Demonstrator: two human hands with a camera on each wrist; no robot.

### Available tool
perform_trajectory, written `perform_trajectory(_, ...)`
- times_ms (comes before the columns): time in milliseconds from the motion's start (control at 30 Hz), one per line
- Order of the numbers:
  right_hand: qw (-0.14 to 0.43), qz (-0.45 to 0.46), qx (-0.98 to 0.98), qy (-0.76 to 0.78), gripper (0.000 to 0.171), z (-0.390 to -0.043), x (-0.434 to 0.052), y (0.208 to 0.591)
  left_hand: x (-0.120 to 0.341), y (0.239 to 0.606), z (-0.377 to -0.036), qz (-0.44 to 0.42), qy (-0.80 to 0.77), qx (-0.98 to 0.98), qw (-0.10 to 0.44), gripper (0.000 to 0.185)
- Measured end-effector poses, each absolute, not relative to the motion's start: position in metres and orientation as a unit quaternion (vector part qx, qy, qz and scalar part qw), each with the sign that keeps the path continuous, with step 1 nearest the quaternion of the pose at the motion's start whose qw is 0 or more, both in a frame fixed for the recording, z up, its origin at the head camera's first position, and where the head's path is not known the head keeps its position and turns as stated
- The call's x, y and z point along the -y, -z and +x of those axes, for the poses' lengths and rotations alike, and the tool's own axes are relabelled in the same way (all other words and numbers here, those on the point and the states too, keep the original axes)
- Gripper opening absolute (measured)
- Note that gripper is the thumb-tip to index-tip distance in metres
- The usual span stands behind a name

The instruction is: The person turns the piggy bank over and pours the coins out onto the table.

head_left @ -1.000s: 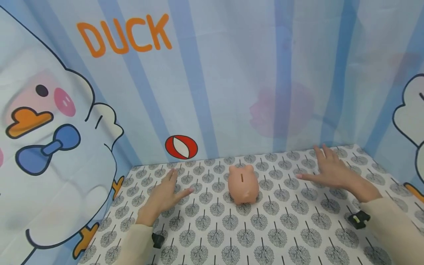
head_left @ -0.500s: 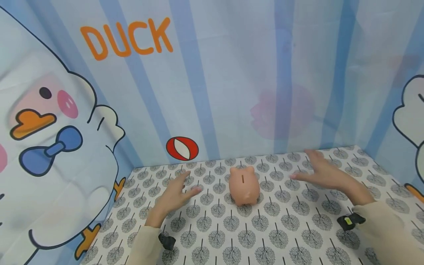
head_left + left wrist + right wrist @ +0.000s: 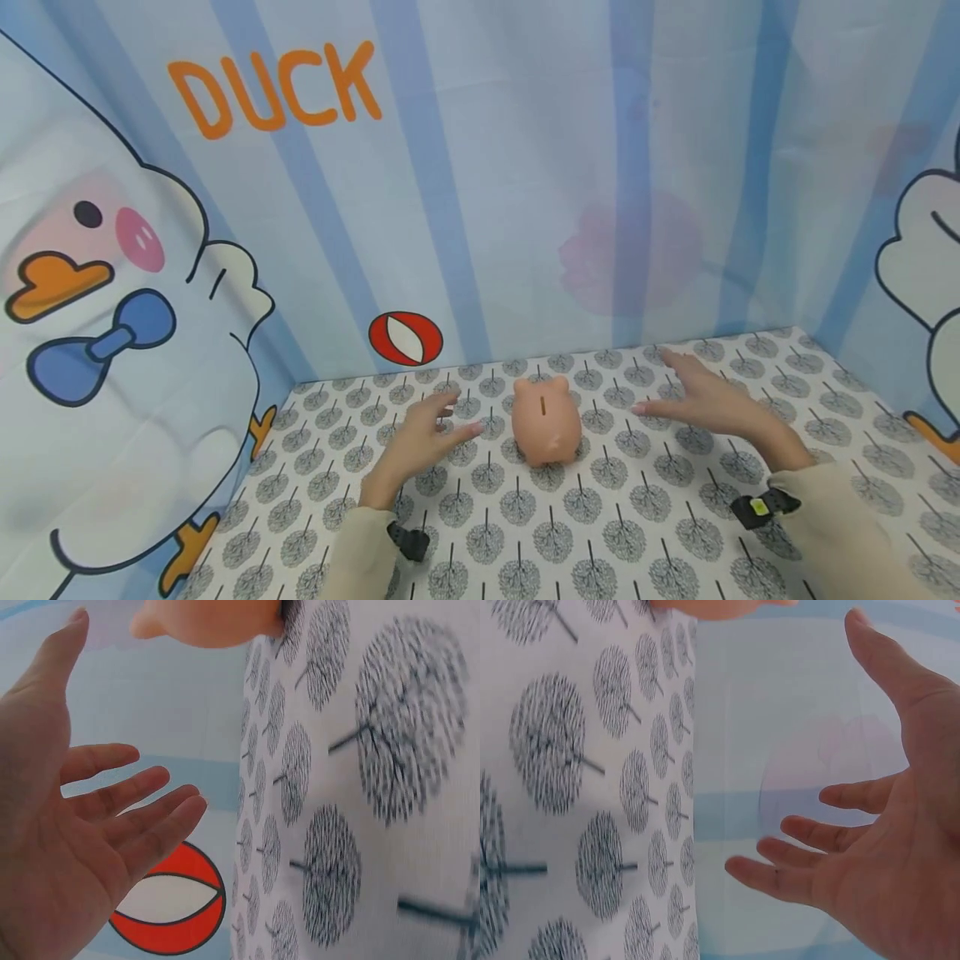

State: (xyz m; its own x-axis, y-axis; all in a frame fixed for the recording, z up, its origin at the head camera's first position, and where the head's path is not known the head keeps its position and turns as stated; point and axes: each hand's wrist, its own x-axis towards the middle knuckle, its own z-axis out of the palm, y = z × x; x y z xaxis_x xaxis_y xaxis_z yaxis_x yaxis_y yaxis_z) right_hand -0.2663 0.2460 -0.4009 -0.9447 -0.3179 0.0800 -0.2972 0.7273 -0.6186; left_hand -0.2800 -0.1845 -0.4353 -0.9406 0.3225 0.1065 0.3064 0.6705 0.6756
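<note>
A peach-pink piggy bank (image 3: 546, 425) with a coin slot on its back stands on the patterned cloth between my two hands. To its left, my left hand (image 3: 420, 437) is held with fingers spread and thumb towards the pig, apart from it. On the other side my right hand (image 3: 708, 400) faces it the same way, a little farther off, also holding nothing. The left wrist view has the piggy bank (image 3: 214, 619) at its top edge, beyond the thumb. In the right wrist view only a strip of the piggy bank (image 3: 712, 606) shows, the rest cut off.
White cloth (image 3: 517, 533) printed with grey trees covers the table. Behind it hangs a pale blue striped curtain (image 3: 525, 208) with a printed duck (image 3: 150, 400), orange DUCK lettering (image 3: 273, 92) and a red ball print (image 3: 406, 338). Dark bands sit on both wrists.
Both hands have moved inward towards the piggy bank, the left to the right and the right to the left. The piggy bank stays in its place on the cloth.
</note>
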Motion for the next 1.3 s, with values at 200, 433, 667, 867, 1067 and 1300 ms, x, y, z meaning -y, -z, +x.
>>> perform_trajectory(200,0.020,-0.172,-0.922,0.347,0.110,-0.266,-0.229,0.402,0.166,0.444,-0.289,0.191,-0.372,-0.908,0.022,0.079)
perform_trajectory(433,0.040,-0.179,-0.910,0.371,0.101,-0.268,-0.206,0.408,0.157,0.459,-0.289,0.177,-0.399,-0.899,0.035,0.079)
perform_trajectory(667,0.045,-0.181,-0.904,0.385,0.102,-0.273,-0.194,0.412,0.146,0.463,-0.289,0.192,-0.453,-0.869,0.061,0.084)
perform_trajectory(867,0.046,-0.196,-0.907,0.371,0.109,-0.277,-0.187,0.418,0.131,0.458,-0.290,0.193,-0.462,-0.861,0.081,0.095)
perform_trajectory(1067,0.058,-0.213,-0.907,0.359,0.114,-0.280,-0.176,0.431,0.119,0.458,-0.292,0.234,-0.422,-0.872,0.082,0.104)
perform_trajectory(1300,0.060,-0.229,-0.911,0.339,0.115,-0.284,-0.165,0.441,0.114,0.457,-0.291,0.242,-0.439,-0.860,0.095,0.113)
